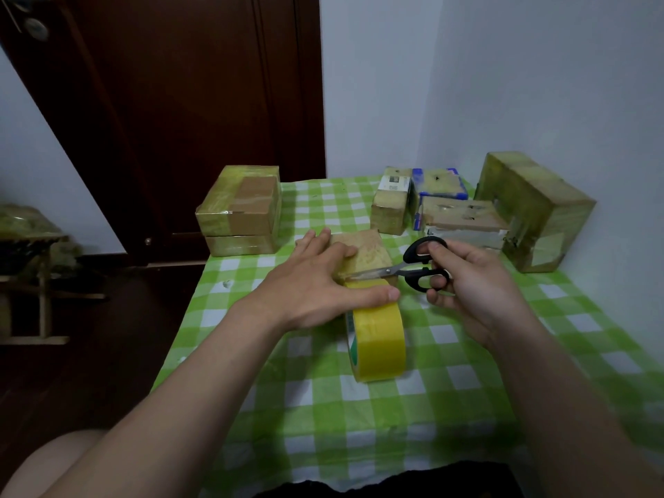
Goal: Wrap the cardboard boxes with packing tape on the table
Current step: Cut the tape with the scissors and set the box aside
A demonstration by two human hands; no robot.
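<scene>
The left hand (pixel 319 282) lies flat on the small cardboard box (pixel 370 251) in the middle of the table. Its fingers (pixel 345 250) are straight and spread over the box top. Its thumb (pixel 381 293) stretches along the box's near edge, pressing where the tape strip leaves the box. The roll of yellow packing tape (pixel 381 339) stands on edge on the green checked tablecloth (pixel 467 389), just in front of the box and under that thumb.

The right hand (pixel 474 282) grips the black-handled scissors (pixel 413 269), with the thumb in the far loop and curled fingers through the near loop. The blades point left, lie nearly together, and rest at the tape between box and roll.

A stack of two taped boxes (pixel 239 210) sits at the far left of the table. Several more taped boxes (pixel 463 217) are grouped at the far right.
</scene>
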